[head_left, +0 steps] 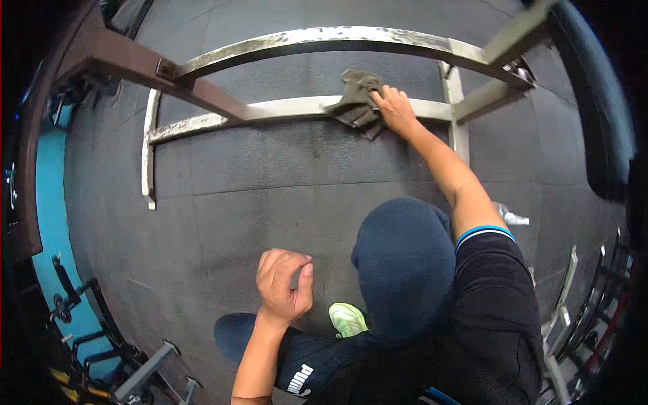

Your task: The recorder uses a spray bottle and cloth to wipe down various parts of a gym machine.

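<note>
My right hand [397, 111] is stretched out ahead and closed on a grey-brown cloth [359, 98]. The crumpled cloth lies over the lower white metal bar [287, 108] of a frame, and part of it hangs down the bar's near side. Worn, scuffed paint shows on this bar's left part. Beyond it runs a higher bar [324, 40] with chipped white paint. Nearer to me, my left hand [280, 283] hovers above my left leg, its fingers curled in a loose ring toward the thumb, with nothing inside.
A brown metal upright [135, 64] joins the frame at left; a dark pad [594, 101] stands at right. Behind my right arm a clear bottle [509, 214] lies on the dark mat floor [263, 216]. Gym equipment [88, 331] fills the lower left, with racks [587, 324] at lower right.
</note>
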`<state>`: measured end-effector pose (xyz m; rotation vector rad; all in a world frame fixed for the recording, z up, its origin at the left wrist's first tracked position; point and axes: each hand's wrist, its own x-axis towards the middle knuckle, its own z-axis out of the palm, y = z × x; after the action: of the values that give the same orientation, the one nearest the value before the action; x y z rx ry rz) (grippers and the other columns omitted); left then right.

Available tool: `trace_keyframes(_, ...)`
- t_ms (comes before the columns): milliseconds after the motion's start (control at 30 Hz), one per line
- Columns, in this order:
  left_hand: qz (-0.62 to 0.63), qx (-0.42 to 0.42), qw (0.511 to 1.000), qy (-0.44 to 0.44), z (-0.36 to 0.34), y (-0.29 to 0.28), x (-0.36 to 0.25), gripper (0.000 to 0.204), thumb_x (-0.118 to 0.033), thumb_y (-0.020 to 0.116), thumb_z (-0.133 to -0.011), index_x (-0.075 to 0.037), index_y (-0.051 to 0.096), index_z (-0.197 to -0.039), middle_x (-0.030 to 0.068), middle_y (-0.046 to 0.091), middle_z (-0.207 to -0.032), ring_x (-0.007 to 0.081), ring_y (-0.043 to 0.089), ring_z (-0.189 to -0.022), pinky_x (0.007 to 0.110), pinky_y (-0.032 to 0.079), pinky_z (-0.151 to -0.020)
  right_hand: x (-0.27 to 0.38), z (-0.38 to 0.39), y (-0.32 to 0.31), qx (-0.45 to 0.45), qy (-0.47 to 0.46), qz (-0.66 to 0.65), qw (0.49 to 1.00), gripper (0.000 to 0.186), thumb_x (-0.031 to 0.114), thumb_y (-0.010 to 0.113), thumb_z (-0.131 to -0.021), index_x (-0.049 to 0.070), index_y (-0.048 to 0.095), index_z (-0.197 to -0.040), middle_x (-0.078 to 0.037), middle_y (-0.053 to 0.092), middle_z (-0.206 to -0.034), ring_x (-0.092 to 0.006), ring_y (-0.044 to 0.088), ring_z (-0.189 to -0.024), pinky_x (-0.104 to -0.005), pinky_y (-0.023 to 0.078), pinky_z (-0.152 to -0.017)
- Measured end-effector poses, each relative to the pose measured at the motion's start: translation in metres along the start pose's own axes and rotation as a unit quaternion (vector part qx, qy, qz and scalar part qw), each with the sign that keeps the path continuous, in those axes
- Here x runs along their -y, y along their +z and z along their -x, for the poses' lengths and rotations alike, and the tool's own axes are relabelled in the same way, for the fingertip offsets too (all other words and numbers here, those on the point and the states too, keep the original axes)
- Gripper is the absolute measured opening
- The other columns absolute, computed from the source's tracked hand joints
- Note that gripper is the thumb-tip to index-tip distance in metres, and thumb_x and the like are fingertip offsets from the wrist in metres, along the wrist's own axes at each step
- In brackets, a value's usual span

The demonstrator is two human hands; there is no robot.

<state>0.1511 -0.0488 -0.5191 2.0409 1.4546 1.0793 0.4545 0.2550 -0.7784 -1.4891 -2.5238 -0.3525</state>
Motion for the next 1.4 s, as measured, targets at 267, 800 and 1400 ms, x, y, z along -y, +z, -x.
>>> trace_keyframes(267, 0.056, 0.09, 0.992, 0.061, -0.008, 0.037, -0.011, 0.016, -0.003, 0.068, -0.083, -0.003, 0.062, -0.098, 0.0089, 0.065, -0.082, 0.0271, 0.062, -0.075, 0.037, 0.045, -0.071, -0.088, 0.115, -0.063, 0.133, 0.279, 0.081, 0.948, 0.017, 0.014, 0.056, -0.091, 0.007, 0.057, -0.106, -0.019, 0.06, -0.107, -0.0375, 0.066, -0.094, -0.0475, 0.055, -0.082)
trace_keyframes(800, 0.284, 0.326, 0.898, 0.079, -0.065, 0.16, -0.114, 0.06, -0.007, 0.06, -0.084, -0.003, 0.036, -0.139, 0.0329, 0.062, -0.117, 0.0471, 0.062, -0.113, 0.049, 0.049, -0.096, -0.006, 0.26, -0.439, 0.132, 0.392, -0.712, 0.567, 0.041, 0.036, 0.07, -0.095, 0.007, 0.063, -0.123, -0.006, 0.068, -0.115, -0.0129, 0.063, -0.092, -0.028, 0.05, -0.076)
trace_keyframes(1400, -0.301, -0.074, 0.949, 0.058, -0.29, 0.149, -0.036, 0.044, -0.046, 0.053, -0.095, -0.009, 0.058, -0.117, 0.0288, 0.069, -0.099, 0.0508, 0.065, -0.093, 0.058, 0.05, -0.083, -0.066, 0.417, -0.157, -0.201, 0.657, -0.202, 0.698, 0.11, 0.035, 0.093, -0.066, 0.004, 0.031, -0.151, -0.025, 0.044, -0.147, -0.0401, 0.044, -0.137, -0.0471, 0.038, -0.111)
